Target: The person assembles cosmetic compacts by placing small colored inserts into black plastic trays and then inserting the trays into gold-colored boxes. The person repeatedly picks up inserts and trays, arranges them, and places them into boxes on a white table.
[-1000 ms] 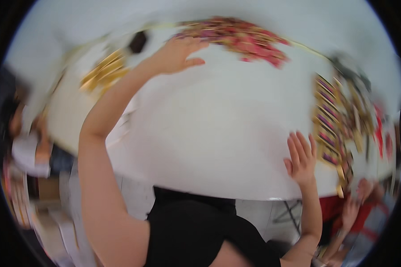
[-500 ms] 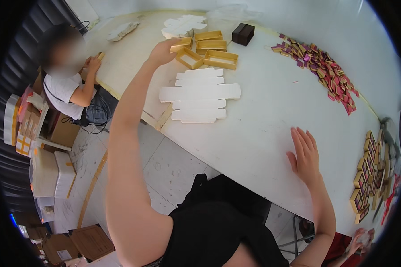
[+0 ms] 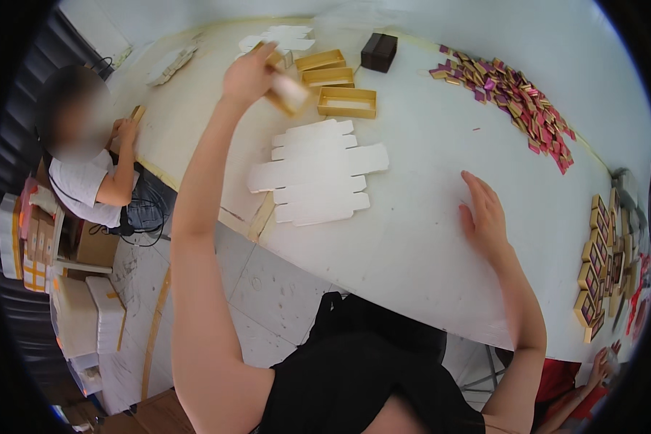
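At the far left of the table my left hand (image 3: 247,75) is closed on a gold open box (image 3: 291,95), smeared by motion. A second gold piece shows at its fingertips, and I cannot tell whether it is a separate box. Just right of it lie three more gold open boxes (image 3: 347,103), shallow and rectangular. Flat white die-cut cardboard blanks (image 3: 318,172) lie stacked nearer to me, below the left hand. Over the bare tabletop on the right, my right hand (image 3: 487,217) is open and holds nothing, its fingers stretched forward.
A dark brown box (image 3: 379,53) stands at the back. Many small gold and pink pieces (image 3: 517,101) spread along the far right. Gold-framed boxes (image 3: 592,267) line the right edge. More white blanks (image 3: 289,36) lie behind. Another person (image 3: 87,152) sits at the left; another person's hand (image 3: 604,365) shows lower right.
My left hand has picked up gold box material from the left of the group and drawn it left and nearer. My right hand has shifted slightly forward. The view has turned a little.
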### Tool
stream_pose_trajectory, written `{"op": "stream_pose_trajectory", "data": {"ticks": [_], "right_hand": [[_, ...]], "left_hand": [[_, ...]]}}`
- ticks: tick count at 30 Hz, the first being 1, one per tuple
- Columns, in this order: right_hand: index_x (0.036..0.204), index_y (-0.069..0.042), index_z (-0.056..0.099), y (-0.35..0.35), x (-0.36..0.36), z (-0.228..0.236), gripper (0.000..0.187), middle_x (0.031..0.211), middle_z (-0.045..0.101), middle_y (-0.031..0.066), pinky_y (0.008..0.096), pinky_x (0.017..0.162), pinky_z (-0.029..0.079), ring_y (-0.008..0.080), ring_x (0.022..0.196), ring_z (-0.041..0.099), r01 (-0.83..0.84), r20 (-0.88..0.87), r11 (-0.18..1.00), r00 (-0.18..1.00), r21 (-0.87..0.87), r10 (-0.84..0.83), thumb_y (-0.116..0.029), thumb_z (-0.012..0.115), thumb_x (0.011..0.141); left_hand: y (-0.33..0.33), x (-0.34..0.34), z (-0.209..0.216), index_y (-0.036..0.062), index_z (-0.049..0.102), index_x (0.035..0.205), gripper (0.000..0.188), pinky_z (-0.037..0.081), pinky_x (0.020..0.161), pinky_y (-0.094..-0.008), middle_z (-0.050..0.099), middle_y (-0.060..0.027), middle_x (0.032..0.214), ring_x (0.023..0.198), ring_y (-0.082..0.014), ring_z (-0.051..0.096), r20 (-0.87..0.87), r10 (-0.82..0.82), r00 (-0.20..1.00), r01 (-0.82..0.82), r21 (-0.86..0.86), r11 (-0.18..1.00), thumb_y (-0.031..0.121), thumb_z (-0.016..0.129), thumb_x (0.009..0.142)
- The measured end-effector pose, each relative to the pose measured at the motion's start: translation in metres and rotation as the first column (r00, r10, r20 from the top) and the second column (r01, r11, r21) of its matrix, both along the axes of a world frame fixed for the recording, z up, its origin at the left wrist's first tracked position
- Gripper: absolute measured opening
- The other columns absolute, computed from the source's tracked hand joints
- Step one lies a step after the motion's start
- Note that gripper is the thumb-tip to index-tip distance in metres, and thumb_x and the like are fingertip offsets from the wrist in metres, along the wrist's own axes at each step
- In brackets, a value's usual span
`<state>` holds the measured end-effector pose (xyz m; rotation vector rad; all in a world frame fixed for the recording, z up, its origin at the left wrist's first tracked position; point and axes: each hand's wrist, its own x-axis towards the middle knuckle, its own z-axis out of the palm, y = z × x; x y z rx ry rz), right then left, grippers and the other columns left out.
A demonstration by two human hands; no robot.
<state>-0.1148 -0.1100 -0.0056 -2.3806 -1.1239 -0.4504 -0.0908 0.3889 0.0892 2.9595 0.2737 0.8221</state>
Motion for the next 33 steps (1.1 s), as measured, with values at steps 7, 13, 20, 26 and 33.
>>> {"op": "stream_pose_trajectory", "data": {"ticks": [7, 13, 20, 26, 33], "right_hand": [[0.145, -0.003, 0.04, -0.023, 0.005, -0.006, 0.055, 0.144, 0.049, 0.0187, 0.0428, 0.109, 0.038, 0.0357, 0.132, 0.047, 0.223, -0.148, 0.877, 0.973, 0.427, -0.176, -0.009, 0.057, 0.093], [0.144, -0.002, 0.042, -0.03, -0.008, 0.003, 0.065, 0.151, 0.041, 0.0193, 0.0537, 0.112, 0.03, 0.0421, 0.138, 0.038, 0.036, 0.117, 0.984, 0.991, 0.173, -0.057, -0.033, 0.065, 0.09], [0.108, -0.01, 0.07, -0.037, -0.004, 0.004, 0.031, 0.14, 0.055, 0.0098, 0.0595, 0.113, 0.027, 0.0354, 0.135, 0.043, -0.074, 0.069, 0.996, 0.995, -0.045, 0.077, -0.024, 0.071, 0.08], [0.09, -0.016, 0.077, -0.046, -0.003, 0.029, 0.021, 0.141, 0.055, 0.0043, 0.0648, 0.115, 0.021, 0.0328, 0.137, 0.042, -0.174, -0.016, 0.975, 0.985, -0.14, 0.173, -0.007, 0.072, 0.072], [0.099, -0.007, 0.072, -0.056, 0.015, 0.032, 0.05, 0.142, 0.054, 0.0093, 0.0545, 0.112, 0.032, 0.0348, 0.136, 0.042, -0.172, -0.248, 0.984, 0.952, 0.043, 0.178, 0.014, 0.05, 0.059]], "left_hand": [[-0.278, 0.026, -0.029, 0.0002, 0.062, 0.104, 0.032, 0.054, 0.08, -0.0455, 0.068, -0.0169, 0.103, 0.096, -0.0339, 0.066, -0.273, -0.56, 0.782, 0.535, -0.167, 0.828, 0.014, 0.06, 0.075], [-0.327, 0.045, -0.043, 0.0025, 0.058, 0.115, 0.047, 0.053, 0.081, -0.0473, 0.068, -0.0209, 0.096, 0.095, -0.0376, 0.066, -0.476, -0.695, 0.539, 0.643, -0.3, 0.704, 0.039, 0.065, 0.085], [-0.068, 0.097, -0.041, 0.0085, 0.065, 0.108, 0.056, 0.046, 0.094, -0.0406, 0.059, -0.0118, 0.12, 0.125, -0.0292, 0.047, -0.388, -0.125, 0.913, 0.204, 0.17, 0.964, 0.043, 0.08, 0.066], [-0.017, 0.09, -0.058, 0.0056, 0.067, 0.097, 0.048, 0.05, 0.082, -0.0389, 0.068, -0.0142, 0.104, 0.097, -0.0262, 0.063, -0.555, -0.154, 0.817, 0.124, -0.093, 0.988, 0.041, 0.081, 0.067], [-0.095, 0.058, -0.006, 0.0067, 0.066, 0.084, 0.038, 0.05, 0.071, -0.037, 0.07, -0.0107, 0.085, 0.082, -0.0267, 0.067, -0.446, -0.22, 0.868, 0.174, -0.142, 0.974, 0.04, 0.077, 0.067]]}}
